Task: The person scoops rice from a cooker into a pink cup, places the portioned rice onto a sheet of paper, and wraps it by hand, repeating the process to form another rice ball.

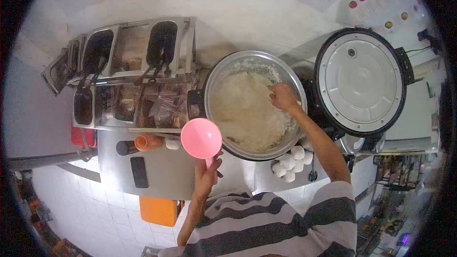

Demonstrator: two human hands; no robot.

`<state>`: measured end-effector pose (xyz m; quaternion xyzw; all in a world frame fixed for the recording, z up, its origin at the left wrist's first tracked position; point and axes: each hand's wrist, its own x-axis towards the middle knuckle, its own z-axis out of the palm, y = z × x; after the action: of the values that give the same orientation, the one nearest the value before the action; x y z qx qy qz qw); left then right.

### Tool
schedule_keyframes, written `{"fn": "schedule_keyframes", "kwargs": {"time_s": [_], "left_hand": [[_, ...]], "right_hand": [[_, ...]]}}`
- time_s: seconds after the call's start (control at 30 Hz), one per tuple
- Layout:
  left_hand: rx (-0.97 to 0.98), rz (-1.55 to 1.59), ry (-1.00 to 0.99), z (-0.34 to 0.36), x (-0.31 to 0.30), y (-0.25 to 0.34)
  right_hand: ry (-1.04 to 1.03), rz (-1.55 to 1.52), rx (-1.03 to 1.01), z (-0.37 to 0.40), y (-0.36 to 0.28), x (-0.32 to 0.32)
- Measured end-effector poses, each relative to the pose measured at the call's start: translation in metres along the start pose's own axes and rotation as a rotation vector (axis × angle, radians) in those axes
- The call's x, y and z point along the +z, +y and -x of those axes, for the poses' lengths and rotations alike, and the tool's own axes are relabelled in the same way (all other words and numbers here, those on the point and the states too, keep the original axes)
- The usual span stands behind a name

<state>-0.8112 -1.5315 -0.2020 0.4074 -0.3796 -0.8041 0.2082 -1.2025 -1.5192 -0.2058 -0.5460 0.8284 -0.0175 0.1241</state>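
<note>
My left hand (205, 177) is wrapped round the handle of a pink ladle (201, 138), its round, empty bowl held beside the left rim of a large metal pot (218, 74). White rice (247, 109) fills much of the pot, with grains stuck to the inner wall. Over the right side of the rice is my right hand (284, 99), fingers curled in at the rice surface. Whatever it may hold is too small or hidden to name.
A round cooker lid (364, 81) stands raised at the right. Several white rounded pieces (289, 164) lie by the pot's front right. Metal food bins (131, 74) stand at left. A phone (139, 172) and an orange container (148, 142) are on the counter.
</note>
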Motion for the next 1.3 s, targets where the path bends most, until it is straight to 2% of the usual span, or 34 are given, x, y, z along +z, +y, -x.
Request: {"fn": "schedule_keyframes", "kwargs": {"time_s": [0.13, 0.17, 0.23, 0.3, 0.37, 0.43, 0.5, 0.53, 0.6, 0.63, 0.73, 0.8, 0.83, 0.93, 1.0, 1.03, 1.1, 1.13, 1.2, 1.23, 1.27, 1.3], "left_hand": [[-0.009, 0.008, 0.043, 0.0, 0.005, 0.004], [-0.013, 0.001, 0.032, 0.0, 0.003, 0.002], [-0.023, -0.02, 0.015, 0.0, 0.001, 0.003], [0.006, 0.017, 0.031, 0.002, 0.004, 0.007], [-0.024, -0.015, 0.028, 0.002, 0.002, 0.008], [-0.061, -0.065, 0.003, 0.001, 0.002, 0.01], [0.028, 0.026, -0.006, 0.001, 0.006, 0.009], [0.054, 0.052, -0.014, 0.002, 0.006, 0.009], [0.071, 0.013, 0.011, 0.0, 0.006, 0.009], [0.071, 0.002, 0.0, -0.002, 0.003, 0.007], [0.051, -0.016, -0.01, -0.001, -0.004, 0.002], [0.006, 0.012, 0.002, 0.001, -0.001, 0.005], [-0.002, 0.011, 0.003, 0.002, -0.001, 0.004], [0.01, -0.014, 0.032, 0.0, 0.001, 0.008], [0.007, -0.006, 0.017, 0.002, 0.0, 0.01], [0.002, -0.009, 0.019, 0.002, -0.003, 0.009], [-0.061, -0.006, -0.001, 0.0, -0.007, 0.006], [-0.082, -0.004, -0.004, 0.0, -0.007, 0.006], [0.026, -0.059, 0.028, 0.0, 0.003, 0.008], [0.022, -0.057, 0.021, 0.001, 0.004, 0.008], [-0.019, -0.054, 0.036, 0.002, 0.004, 0.008], [-0.055, -0.053, 0.052, 0.001, 0.004, 0.008]], "right_hand": [[-0.033, -0.028, -0.027, 0.016, 0.016, 0.016], [-0.231, -0.253, -0.072, 0.018, 0.027, 0.042], [-0.422, -0.492, -0.109, 0.031, 0.014, 0.061], [-0.448, -0.367, -0.031, 0.048, -0.048, 0.043], [-0.428, -0.386, -0.059, 0.058, -0.069, 0.014], [-0.394, -0.418, -0.062, 0.057, -0.074, 0.012], [-0.249, -0.148, -0.236, 0.044, -0.071, 0.014], [-0.244, -0.159, -0.219, 0.046, -0.08, 0.024], [-0.146, -0.2, -0.436, 0.048, -0.106, 0.044], [-0.135, -0.204, -0.426, 0.05, -0.114, 0.047], [-0.18, -0.215, -0.446, 0.051, -0.122, 0.042], [-0.329, -0.16, -0.45, 0.036, -0.109, 0.012], [-0.335, -0.165, -0.447, 0.044, -0.115, 0.024], [-0.257, -0.284, -0.238, 0.053, -0.122, 0.049], [-0.38, -0.363, -0.383, 0.037, -0.087, 0.034], [-0.383, -0.368, -0.382, 0.044, -0.08, 0.026], [-0.256, -0.048, -0.1, 0.052, -0.067, 0.008], [-0.261, -0.05, -0.106, 0.06, -0.063, 0.019], [-0.192, -0.34, -0.186, 0.075, -0.065, 0.033], [-0.192, -0.336, -0.178, 0.077, -0.063, 0.037], [-0.325, -0.525, 0.021, 0.073, -0.078, 0.021], [-0.39, -0.623, 0.118, 0.069, -0.082, 0.017]]}}
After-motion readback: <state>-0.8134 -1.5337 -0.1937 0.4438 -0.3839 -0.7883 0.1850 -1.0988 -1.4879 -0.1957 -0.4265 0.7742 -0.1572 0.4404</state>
